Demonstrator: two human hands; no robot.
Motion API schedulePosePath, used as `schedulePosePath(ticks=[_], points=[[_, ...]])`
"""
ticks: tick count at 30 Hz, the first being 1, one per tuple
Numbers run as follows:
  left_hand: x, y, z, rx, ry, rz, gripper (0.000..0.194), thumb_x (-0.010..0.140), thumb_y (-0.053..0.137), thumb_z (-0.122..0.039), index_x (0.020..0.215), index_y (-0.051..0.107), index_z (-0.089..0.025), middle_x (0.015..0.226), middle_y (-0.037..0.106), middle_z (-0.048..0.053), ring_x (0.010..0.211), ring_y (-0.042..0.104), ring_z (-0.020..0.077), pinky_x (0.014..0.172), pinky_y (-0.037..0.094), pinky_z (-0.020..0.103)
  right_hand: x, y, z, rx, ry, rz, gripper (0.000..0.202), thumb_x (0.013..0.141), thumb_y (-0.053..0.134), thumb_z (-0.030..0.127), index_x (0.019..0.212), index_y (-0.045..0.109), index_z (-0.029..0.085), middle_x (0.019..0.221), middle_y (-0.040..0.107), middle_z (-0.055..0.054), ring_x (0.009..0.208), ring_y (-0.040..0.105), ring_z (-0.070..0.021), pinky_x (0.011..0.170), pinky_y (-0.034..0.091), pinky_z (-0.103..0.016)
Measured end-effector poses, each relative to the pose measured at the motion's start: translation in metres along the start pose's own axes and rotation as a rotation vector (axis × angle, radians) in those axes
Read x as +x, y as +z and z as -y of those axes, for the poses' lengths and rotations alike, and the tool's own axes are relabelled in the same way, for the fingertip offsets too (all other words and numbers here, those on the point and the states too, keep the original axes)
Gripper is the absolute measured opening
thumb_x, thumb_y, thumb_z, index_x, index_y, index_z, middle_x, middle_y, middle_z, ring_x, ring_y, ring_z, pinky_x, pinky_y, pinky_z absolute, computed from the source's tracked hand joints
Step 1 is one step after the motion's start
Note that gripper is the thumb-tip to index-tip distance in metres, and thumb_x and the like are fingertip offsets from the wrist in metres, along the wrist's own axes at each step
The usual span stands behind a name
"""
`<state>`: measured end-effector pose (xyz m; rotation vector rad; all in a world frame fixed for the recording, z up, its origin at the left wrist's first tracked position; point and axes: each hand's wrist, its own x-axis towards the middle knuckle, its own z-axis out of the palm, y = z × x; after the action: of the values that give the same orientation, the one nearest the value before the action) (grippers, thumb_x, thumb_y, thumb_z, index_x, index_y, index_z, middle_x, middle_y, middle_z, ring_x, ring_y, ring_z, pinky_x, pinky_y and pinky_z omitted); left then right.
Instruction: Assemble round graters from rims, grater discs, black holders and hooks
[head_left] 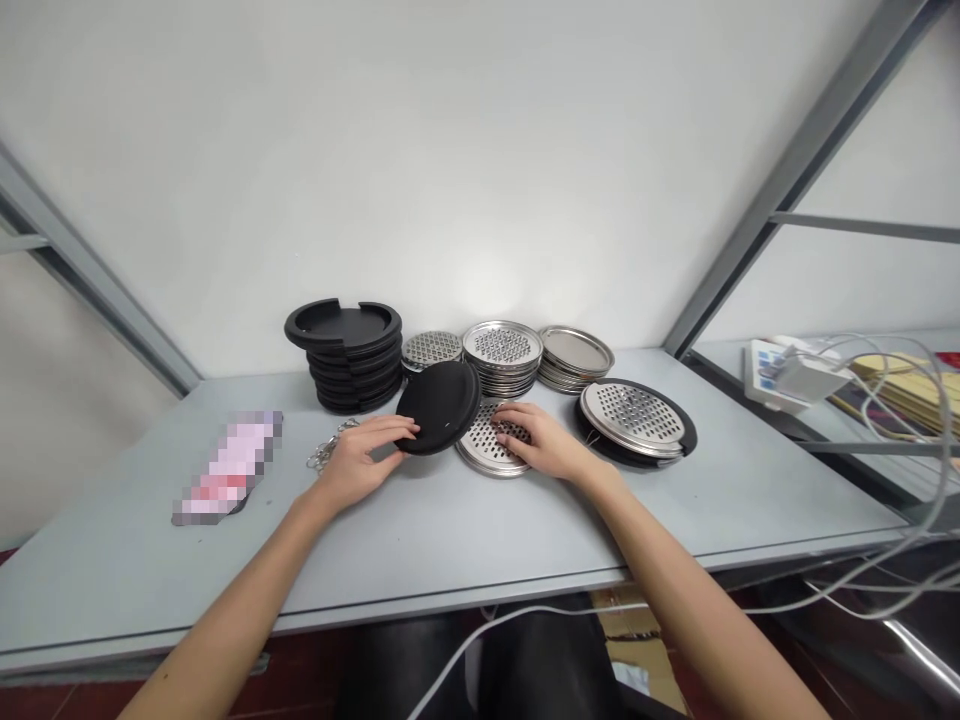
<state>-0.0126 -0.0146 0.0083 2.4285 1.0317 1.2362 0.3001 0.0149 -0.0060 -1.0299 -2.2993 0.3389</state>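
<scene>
My left hand [364, 460] pinches the near left edge of a round black plastic base [439, 405], thumb below and fingers over it. The base is tilted, its flat face toward me. Beside it, my right hand [544, 438] rests its bent fingers on a round metal grater plate [491, 462] on the table, thumb and fingers apart. The black base covers part of that plate's left side. Small metal rings [322, 455] lie in a loose heap left of my left hand, partly hidden by it.
Behind stand a stack of notched black bases [352, 375], grater plates [502, 350] and plain metal discs [576, 355]. At right, a grater plate [634, 415] sits on a black base. A blurred-out phone-like object [232, 460] lies left. White cables [934, 480] hang near the right frame post [795, 180].
</scene>
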Motion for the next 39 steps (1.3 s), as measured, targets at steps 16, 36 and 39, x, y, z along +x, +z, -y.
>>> schedulePosePath(ticks=[16, 36, 39], points=[[0.006, -0.017, -0.022, -0.246, -0.126, 0.311, 0.028, 0.081, 0.051, -0.008, 0.095, 0.07, -0.023, 0.13, 0.061, 0.009, 0.135, 0.042, 0.0279, 0.108, 0.038, 0.055, -0.001, 0.007, 0.025, 0.208, -0.107, -0.32, 0.017, 0.089, 0.056, 0.028, 0.098, 0.07, 0.024, 0.12, 0.064, -0.01, 0.112, 0.06, -0.0258, 0.097, 0.048, -0.046], [-0.005, 0.011, -0.013, 0.047, 0.02, 0.171, 0.026, 0.085, 0.063, -0.021, 0.11, 0.068, -0.02, 0.107, 0.07, 0.01, 0.103, 0.064, 0.0239, 0.092, 0.052, 0.041, 0.0, 0.012, 0.025, 0.035, -0.061, -0.006, 0.102, 0.066, 0.078, 0.052, 0.147, 0.028, 0.017, 0.145, 0.041, -0.018, 0.134, 0.039, -0.0335, 0.11, 0.033, -0.052], [-0.004, 0.005, -0.009, 0.055, 0.051, 0.14, 0.025, 0.081, 0.064, -0.018, 0.106, 0.069, -0.019, 0.103, 0.071, 0.01, 0.101, 0.064, 0.024, 0.091, 0.052, 0.041, -0.002, 0.011, 0.018, -0.011, -0.062, 0.105, 0.105, 0.062, 0.08, 0.052, 0.147, 0.031, 0.015, 0.145, 0.041, -0.021, 0.135, 0.037, -0.0368, 0.11, 0.03, -0.055]])
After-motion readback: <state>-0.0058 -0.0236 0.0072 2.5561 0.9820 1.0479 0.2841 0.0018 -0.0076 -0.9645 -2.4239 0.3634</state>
